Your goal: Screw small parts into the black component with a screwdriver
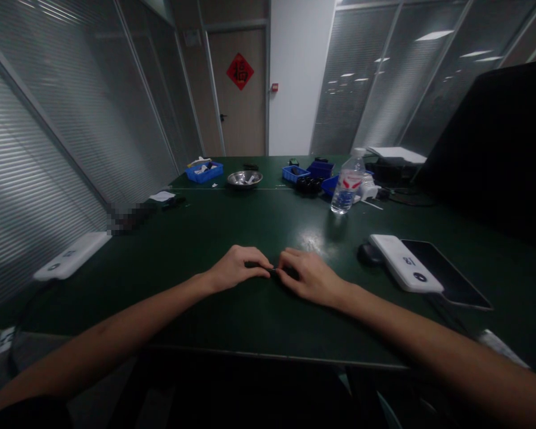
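Note:
My left hand (239,266) and my right hand (310,276) meet low over the middle of the dark green table (214,229). Between their fingertips is a tiny dark piece (273,270), too small to name. Thumb and forefinger of my left hand pinch its left end. The fingers of my right hand are closed at its other end, hiding most of that side. Both forearms reach in from the lower corners of the view.
A water bottle (347,183) stands right of centre. Farther back are a metal bowl (245,180) and blue bins (204,173). White power banks (404,262) lie at both sides, the right one beside a dark tablet (446,271). A black screen (500,149) stands at right.

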